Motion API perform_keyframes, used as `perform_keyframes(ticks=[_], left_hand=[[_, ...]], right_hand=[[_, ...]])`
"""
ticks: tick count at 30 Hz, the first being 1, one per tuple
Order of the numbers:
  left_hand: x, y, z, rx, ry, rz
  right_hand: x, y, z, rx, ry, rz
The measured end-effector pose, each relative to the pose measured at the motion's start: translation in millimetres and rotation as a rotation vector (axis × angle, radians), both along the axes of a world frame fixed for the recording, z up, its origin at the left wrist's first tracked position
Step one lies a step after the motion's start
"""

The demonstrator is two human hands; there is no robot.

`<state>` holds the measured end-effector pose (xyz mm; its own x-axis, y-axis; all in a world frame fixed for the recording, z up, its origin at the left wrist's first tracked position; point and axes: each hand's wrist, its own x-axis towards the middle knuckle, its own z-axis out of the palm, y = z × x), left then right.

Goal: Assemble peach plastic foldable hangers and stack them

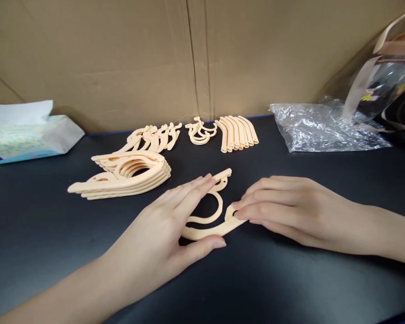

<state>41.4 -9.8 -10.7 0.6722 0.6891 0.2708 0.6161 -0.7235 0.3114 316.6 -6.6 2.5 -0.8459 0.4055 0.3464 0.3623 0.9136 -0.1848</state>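
A cream plastic folding hanger [219, 204] lies on the black table between my hands, its ring-shaped middle part and a curved arm showing. My left hand [175, 220] wraps over its left side, fingers along the far edge and thumb at the near edge. At the right end, the fingertips of my right hand [276, 204] pinch the arm near a small hole. My left palm hides part of the hanger. Just beyond my left hand rests a stack of folded cream hangers [128, 180].
Loose curved arms [155, 137], a few hooks [200, 132] and a row of straighter arms [238, 132] line the back. A tissue pack [30, 135] is at left. Clear plastic wrap [324, 128] and a transparent bag [388, 85] are at right. Cardboard [121, 58] stands behind.
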Motion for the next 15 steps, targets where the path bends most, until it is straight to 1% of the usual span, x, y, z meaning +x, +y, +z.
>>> perform_keyframes(ticks=[4,10,15], left_hand=[[-0.3,0.2,1.0,-0.005,-0.019,-0.030],[-2.0,0.3,2.1,-0.004,-0.047,-0.029],[-0.3,-0.7,7.6,0.021,-0.139,-0.037]], right_hand=[[0.0,0.0,-1.0,0.009,0.002,0.002],[0.2,0.0,-0.9,0.021,0.011,0.004],[2.7,2.9,0.5,0.064,-0.012,-0.024]])
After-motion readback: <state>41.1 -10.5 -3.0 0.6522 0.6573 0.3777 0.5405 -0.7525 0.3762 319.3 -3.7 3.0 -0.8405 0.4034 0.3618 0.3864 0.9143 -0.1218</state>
